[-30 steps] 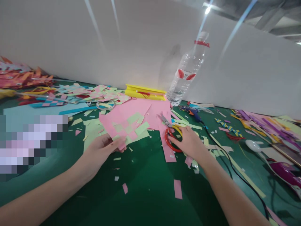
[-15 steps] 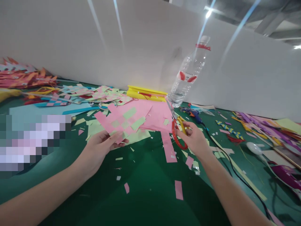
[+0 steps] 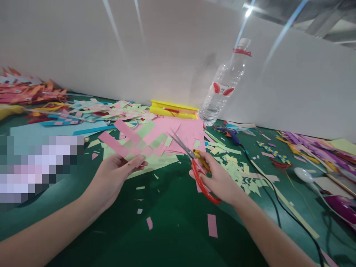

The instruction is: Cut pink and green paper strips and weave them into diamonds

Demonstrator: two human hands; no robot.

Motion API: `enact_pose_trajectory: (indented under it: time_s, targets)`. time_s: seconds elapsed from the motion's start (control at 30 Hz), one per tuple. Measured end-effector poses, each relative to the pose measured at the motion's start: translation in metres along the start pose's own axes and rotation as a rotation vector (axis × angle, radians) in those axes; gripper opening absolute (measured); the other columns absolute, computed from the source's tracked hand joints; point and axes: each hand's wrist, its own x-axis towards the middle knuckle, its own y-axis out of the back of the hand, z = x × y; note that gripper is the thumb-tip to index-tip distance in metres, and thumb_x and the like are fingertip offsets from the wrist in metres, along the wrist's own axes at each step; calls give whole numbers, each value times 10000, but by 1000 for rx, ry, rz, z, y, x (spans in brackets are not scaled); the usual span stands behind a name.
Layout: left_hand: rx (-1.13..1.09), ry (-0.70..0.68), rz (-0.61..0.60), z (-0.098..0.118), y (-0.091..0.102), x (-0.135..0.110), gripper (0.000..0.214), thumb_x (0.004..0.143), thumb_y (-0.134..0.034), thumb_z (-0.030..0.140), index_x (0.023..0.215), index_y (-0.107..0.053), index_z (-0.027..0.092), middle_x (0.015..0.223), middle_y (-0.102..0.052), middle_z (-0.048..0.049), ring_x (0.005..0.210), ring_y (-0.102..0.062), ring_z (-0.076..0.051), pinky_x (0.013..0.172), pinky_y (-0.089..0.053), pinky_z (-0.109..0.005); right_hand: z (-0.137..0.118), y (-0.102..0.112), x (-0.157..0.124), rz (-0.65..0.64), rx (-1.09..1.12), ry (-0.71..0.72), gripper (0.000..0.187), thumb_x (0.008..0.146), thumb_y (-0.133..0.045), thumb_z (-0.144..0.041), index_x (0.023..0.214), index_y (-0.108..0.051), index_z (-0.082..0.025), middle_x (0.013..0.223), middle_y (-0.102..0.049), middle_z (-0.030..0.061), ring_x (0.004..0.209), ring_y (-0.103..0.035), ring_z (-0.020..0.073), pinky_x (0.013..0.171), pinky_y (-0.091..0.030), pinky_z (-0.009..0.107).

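Note:
My left hand (image 3: 118,174) pinches the lower edge of a woven paper piece (image 3: 141,144) made of pink and pale green strips, its loose ends sticking out at the upper left and right. In my right hand (image 3: 217,176) is a pair of scissors (image 3: 191,152) with red and yellow handles. Their blades are slightly apart and point up and left, near the right end of the woven piece. Beneath it lie a pink paper sheet (image 3: 191,129) and a pale green sheet (image 3: 164,162) on the green table.
A clear plastic bottle (image 3: 222,89) stands behind, before a white partition (image 3: 111,48). Yellow rolled paper (image 3: 174,110) lies at its left. Paper scraps (image 3: 241,172) are scattered around. On the right are a blue glue gun (image 3: 232,134) with a black cord and a purple tool (image 3: 340,207).
My right hand has brought the scissors down and left, turning the blades toward the woven piece. The woven piece has tilted and shifted slightly left in my left hand.

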Motion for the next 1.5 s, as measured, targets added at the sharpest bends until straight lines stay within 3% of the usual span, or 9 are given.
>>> enact_pose_trajectory:
  time_s: [0.2,0.37,0.67,0.9,1.07,1.17,1.37,1.5]
  targets:
    - [109,-84,-65,2,3,0,224,687,-737,375,859,-684,241,855,-695,12,836,-621,-168,760,-510,-256,18,8,13,253,43,63,425,775,-579,-339,1167,-457,-227,1054,-605,72,947,-602,234,822,-505,409]
    - [101,-102,-26,3,1,0,234,698,-719,418,786,-672,208,742,-644,13,694,-599,-135,691,-519,-239,25,13,19,313,46,57,443,768,-581,-328,1193,-493,-239,1139,-607,67,1071,-569,255,898,-473,425]
    - [-126,187,-83,9,6,0,220,707,-729,395,810,-658,213,684,-613,22,556,-593,-110,485,-540,-206,15,14,11,62,-87,-4,562,774,-607,-402,1287,-448,-238,1327,-513,103,1216,-487,288,986,-416,467]
    - [-205,127,52,12,1,3,113,729,-726,275,730,-652,190,664,-557,39,554,-549,-63,497,-508,-127,9,12,4,-61,-57,-9,522,795,-598,-377,1285,-455,-267,1228,-593,84,1099,-587,264,857,-521,428]
    - [-168,93,-66,9,2,2,147,731,-721,338,729,-658,205,714,-588,28,660,-584,-100,604,-545,-180,7,12,3,-48,-52,5,502,783,-614,-348,1263,-490,-262,1225,-596,84,1089,-593,268,861,-523,430]
    - [-61,27,-74,8,4,0,194,725,-714,393,758,-671,206,764,-621,12,718,-598,-117,620,-536,-170,8,14,4,-73,-34,2,492,762,-632,-329,1235,-527,-243,1215,-607,82,1067,-608,263,862,-527,419]
    - [51,-19,-104,6,6,0,201,742,-687,409,775,-668,211,823,-649,-2,765,-612,-137,655,-536,-190,6,14,3,-144,66,19,443,730,-670,-302,1164,-599,-251,1171,-636,77,1008,-638,282,756,-571,397]
    - [64,-7,-103,8,5,-1,218,728,-699,413,760,-656,202,799,-637,-4,749,-614,-145,652,-539,-213,3,13,2,-170,85,11,398,749,-649,-312,1141,-621,-249,1077,-675,67,865,-676,238,622,-578,340]
